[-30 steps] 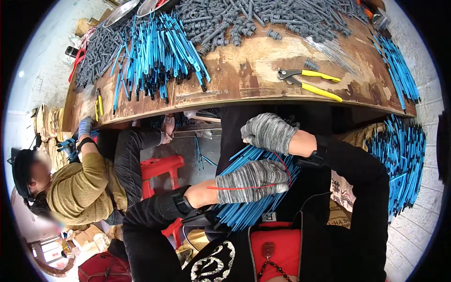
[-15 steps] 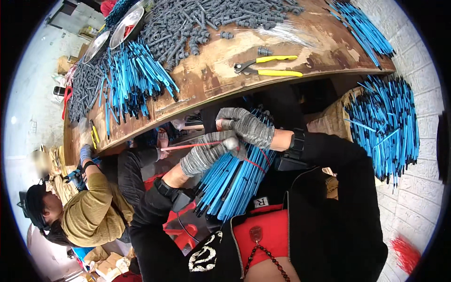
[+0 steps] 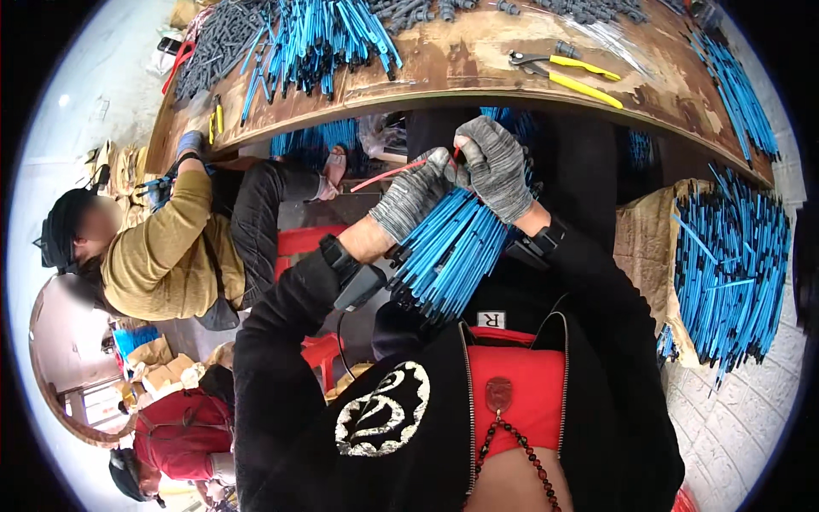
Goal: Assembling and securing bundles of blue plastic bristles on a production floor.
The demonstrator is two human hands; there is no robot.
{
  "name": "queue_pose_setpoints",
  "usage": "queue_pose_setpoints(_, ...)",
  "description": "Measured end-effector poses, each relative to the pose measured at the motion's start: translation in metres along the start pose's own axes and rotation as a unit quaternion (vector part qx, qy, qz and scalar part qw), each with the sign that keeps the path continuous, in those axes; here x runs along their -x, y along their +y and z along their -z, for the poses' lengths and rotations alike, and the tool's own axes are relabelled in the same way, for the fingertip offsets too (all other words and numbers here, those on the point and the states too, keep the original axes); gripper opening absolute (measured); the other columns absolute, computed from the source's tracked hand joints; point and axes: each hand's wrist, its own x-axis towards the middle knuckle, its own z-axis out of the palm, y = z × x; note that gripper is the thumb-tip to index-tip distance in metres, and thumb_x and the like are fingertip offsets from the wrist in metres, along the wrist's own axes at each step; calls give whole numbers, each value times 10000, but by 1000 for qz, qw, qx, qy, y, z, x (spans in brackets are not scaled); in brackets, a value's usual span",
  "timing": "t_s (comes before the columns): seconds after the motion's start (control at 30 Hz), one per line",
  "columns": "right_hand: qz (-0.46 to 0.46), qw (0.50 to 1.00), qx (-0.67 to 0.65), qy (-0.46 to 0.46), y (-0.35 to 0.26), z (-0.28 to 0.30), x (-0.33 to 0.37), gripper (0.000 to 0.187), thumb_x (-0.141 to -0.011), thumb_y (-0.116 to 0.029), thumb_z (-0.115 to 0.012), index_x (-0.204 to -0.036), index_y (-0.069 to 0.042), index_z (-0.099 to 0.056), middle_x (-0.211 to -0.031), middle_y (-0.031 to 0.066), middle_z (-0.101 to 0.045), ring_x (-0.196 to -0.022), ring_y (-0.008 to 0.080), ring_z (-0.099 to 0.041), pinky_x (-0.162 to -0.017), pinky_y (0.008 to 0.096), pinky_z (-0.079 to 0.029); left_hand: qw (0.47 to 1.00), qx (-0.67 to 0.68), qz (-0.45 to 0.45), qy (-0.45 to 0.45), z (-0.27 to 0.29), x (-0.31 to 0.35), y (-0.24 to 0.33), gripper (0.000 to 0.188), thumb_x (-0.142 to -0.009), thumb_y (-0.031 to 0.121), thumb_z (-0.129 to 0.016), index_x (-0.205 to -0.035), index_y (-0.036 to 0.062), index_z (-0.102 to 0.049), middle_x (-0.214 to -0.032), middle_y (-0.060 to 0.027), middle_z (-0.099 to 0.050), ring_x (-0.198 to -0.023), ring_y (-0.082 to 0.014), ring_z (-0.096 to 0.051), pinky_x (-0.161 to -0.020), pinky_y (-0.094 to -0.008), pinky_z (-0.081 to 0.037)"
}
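Note:
A thick bundle of thin blue tubes (image 3: 452, 247) with black ends leans at a slant before my body, below the table edge. Both hands wear grey knit gloves and meet at the bundle's upper part. My left hand (image 3: 415, 194) is closed on a red tie strip (image 3: 388, 174), whose loose end sticks out to the left. Close beside it, my right hand (image 3: 496, 171) pinches a short piece of the same strip, which shows between the fingers. How the strip runs around the bundle is hidden by the gloves.
On the wooden table (image 3: 444, 64) lie yellow-handled pliers (image 3: 572, 75), grey fittings (image 3: 226, 55) and blue tubes (image 3: 328, 43). A sack (image 3: 653, 247) of blue tubes stands at right. A co-worker in a mustard top (image 3: 171, 247) sits at left; another in red (image 3: 183, 435) is lower left.
The view has shifted, so the table sits higher. My right hand has come over beside the left, and both are now together at the strip. The red loop across the tubes is now hidden.

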Motion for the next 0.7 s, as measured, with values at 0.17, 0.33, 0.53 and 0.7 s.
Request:
queue_pose_setpoints(0.17,57,998,24,9,-10,17,14,83,-856,-91,-530,-914,-35,-552,-815,86,-572,-750,254,-574,-686,336,-479,989,-101,-39,-105,-2,2,-22,170,-930,220,-514,-964,66,-579,-860,-18,-588,-797,-104,-547,-720,-218,-454)
queue_pose_setpoints(0.33,-362,868,-340,-13,-8,40,10,82,-913,-132,-506,-871,-69,-538,-750,15,-549,-686,133,-555,-618,269,-456,913,-369,-23,-175,-26,9,10,253,-930,302,-502,-891,61,-567,-820,-27,-572,-781,-122,-538,-728,-248,-446)
queue_pose_setpoints(0.53,-502,723,-469,-70,-16,69,14,103,-939,-171,-475,-865,-101,-487,-703,-2,-508,-633,100,-503,-577,220,-421,939,-271,-16,-209,-28,-10,0,271,-925,349,-490,-813,107,-537,-729,-22,-541,-716,-165,-524,-766,-340,-435)
queue_pose_setpoints(0.7,-517,670,-531,-40,-33,92,28,141,-932,-217,-497,-859,-101,-466,-687,-13,-483,-607,87,-457,-544,218,-366,966,-172,-20,-190,-15,-22,-4,270,-916,348,-501,-788,112,-531,-695,-39,-539,-708,-200,-529,-792,-412,-422)
